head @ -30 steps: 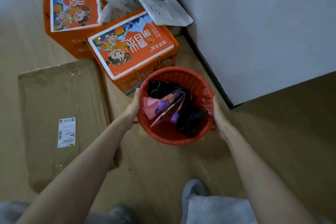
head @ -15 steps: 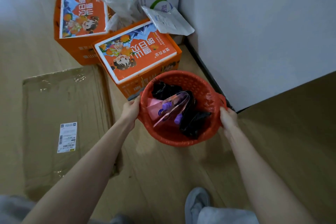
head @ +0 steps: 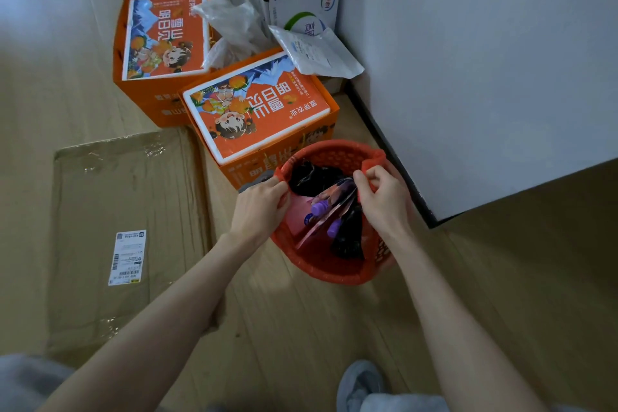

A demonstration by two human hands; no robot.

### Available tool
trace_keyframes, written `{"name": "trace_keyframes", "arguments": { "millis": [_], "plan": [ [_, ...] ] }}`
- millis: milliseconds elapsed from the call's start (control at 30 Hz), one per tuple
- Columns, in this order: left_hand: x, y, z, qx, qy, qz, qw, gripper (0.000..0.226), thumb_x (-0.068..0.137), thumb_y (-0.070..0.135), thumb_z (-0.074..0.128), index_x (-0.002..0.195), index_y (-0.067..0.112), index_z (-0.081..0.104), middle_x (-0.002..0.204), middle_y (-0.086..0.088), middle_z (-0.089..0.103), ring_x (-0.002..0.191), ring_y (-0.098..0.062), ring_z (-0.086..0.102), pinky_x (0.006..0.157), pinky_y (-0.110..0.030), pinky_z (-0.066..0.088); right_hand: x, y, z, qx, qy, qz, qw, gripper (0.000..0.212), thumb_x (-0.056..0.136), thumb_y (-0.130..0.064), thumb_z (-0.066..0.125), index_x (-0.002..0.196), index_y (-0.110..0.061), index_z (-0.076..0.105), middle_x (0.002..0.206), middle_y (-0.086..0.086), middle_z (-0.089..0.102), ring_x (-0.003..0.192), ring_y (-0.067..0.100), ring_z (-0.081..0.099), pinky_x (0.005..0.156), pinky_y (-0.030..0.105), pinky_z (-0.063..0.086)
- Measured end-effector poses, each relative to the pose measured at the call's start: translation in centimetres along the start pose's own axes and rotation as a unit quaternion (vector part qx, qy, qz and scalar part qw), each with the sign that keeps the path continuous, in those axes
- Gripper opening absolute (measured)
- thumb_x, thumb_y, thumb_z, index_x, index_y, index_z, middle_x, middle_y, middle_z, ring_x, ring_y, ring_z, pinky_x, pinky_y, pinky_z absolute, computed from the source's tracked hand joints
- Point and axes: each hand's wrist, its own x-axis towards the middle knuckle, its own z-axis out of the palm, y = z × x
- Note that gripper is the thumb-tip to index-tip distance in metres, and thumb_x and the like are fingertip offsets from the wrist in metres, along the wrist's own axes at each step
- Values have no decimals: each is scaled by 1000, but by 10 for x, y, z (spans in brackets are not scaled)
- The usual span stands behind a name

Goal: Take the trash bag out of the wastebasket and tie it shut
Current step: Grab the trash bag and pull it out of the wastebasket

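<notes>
A red mesh wastebasket (head: 337, 157) stands on the wooden floor, lined with a red trash bag (head: 321, 264). Inside lie black crumpled plastic, a pink packet and purple-capped items. My left hand (head: 259, 207) pinches the bag's edge at the basket's left rim. My right hand (head: 384, 197) pinches the bag's edge at the right rim and has pulled it inward over the contents.
Two orange printed boxes (head: 254, 117) sit just behind the basket, with white plastic wrap and a white carton behind them. A flat cardboard sheet (head: 127, 211) lies on the floor at left. A white cabinet (head: 485, 77) stands close on the right. My grey slipper (head: 361, 385) is below.
Both hands left the outside of the basket and took hold of the bag's edge at the rim. The right hand drew its side inward over the trash. The view shifted lower.
</notes>
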Motion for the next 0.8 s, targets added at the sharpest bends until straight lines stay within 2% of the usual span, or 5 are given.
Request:
{"name": "trace_keyframes", "arguments": {
  "millis": [167, 400, 533, 667, 800],
  "plan": [
    [14, 26, -12, -194, -1, -154, 969, 39, 95, 31, 50, 64, 8, 52, 67, -5, 59, 60, -19, 53, 55, -37, 44, 1, -27, -6, 110, -74, 28, 991, 37, 98, -33, 45, 69, -12, 55, 55, -6, 51, 45, 0, 47, 50, 14, 40],
    [30, 81, -44, -390, -35, -143, 909, 39, 102, 30, 34, 91, 3, 59, 87, -17, 65, 81, -25, 62, 76, -34, 48, -11, -65, -7, 88, -97, -43, 990, 37, 98, -27, 43, 74, -7, 62, 67, 4, 65, 61, 12, 59, 57, 21, 46],
    [34, 94, -73, -436, 0, -186, 880, 46, 100, 34, 36, 82, 2, 63, 69, -6, 63, 65, -11, 59, 66, -20, 47, -18, -78, -23, 130, -89, -12, 987, 36, 98, -27, 40, 73, -15, 62, 70, 1, 67, 68, 10, 64, 64, 22, 53],
    [24, 112, -111, -482, -24, -225, 847, 43, 95, 45, 38, 73, 19, 64, 66, 4, 62, 66, -15, 57, 73, -42, 47, -38, -103, -56, 123, -69, -1, 990, 35, 99, -28, 38, 70, -24, 57, 60, -10, 52, 57, 0, 52, 55, 13, 41],
    [14, 149, -171, -503, -32, -267, 821, 35, 96, 35, 40, 75, 21, 64, 70, 2, 62, 70, -16, 57, 75, -39, 47, -59, -145, -96, 143, -55, 28, 988, 30, 96, -23, 44, 70, -19, 59, 56, -10, 51, 55, 0, 51, 54, 12, 41]
  ]
}}
